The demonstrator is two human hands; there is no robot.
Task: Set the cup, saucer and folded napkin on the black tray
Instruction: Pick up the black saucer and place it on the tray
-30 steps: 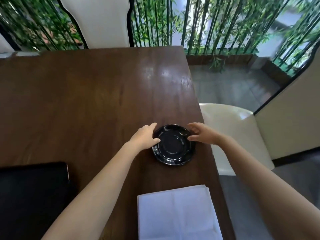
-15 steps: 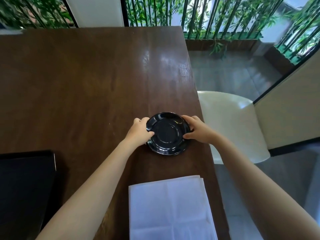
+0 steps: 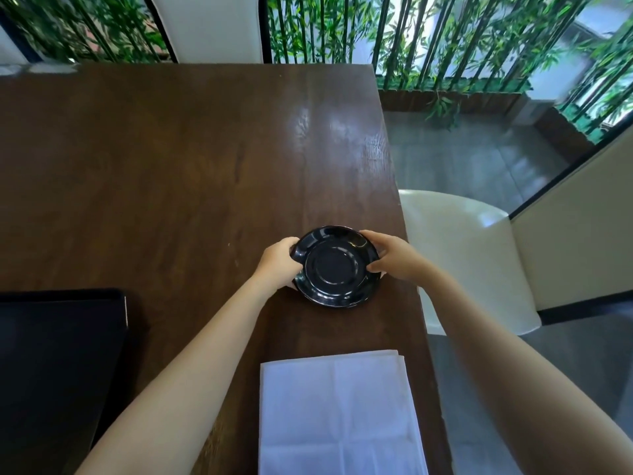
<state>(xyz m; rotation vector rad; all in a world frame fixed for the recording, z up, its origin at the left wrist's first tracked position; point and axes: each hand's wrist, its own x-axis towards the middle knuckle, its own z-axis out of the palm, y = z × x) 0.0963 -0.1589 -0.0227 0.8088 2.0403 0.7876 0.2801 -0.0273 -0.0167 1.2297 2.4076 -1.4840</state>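
Saucer: a glossy black saucer sits near the right edge of the dark wooden desk, its far rim tipped slightly; whether it has left the wood cannot be told.
Left grip: the left hand clasps the saucer's left rim, fingers curled over the edge and thumb at the near side.
Right grip: the right hand pinches the right rim, thumb on the upper face and fingers wrapped round the far edge.
Napkin: a white folded napkin lies flat on the desk nearer the person, just below the saucer and apart from it, between the two forearms.
Tray: the black tray rests at the near left of the desk, well apart from the saucer, partly cut off by the picture's edge.
In the way: the left forearm crosses the desk between the napkin and the tray; bare wood lies between saucer and tray.
Around: a cream chair stands just beside the desk's right edge; another pale chair back shows at the far side; bamboo stalks rise behind it.
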